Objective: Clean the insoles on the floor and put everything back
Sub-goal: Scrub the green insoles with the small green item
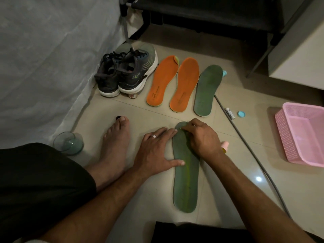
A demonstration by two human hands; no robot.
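Observation:
A green insole (185,181) lies lengthwise on the tiled floor in front of me. My left hand (156,155) lies flat with straight fingers, pressing the insole's left edge and the floor beside it. My right hand (201,137) is curled over the insole's toe end and grips what looks like a pink-handled brush (225,145), whose head is hidden under the fingers. Farther back lie two orange insoles (162,81) (185,85) and a second green insole (206,90). A pair of dark sneakers (126,72) stands to their left.
A pink plastic basket (301,135) sits at the right. A small white tube (230,113) and blue cap (241,114) lie by a grey cable (254,155). A glass bowl (69,143) stands left of my bare foot (115,146). A black rack (201,13) stands behind.

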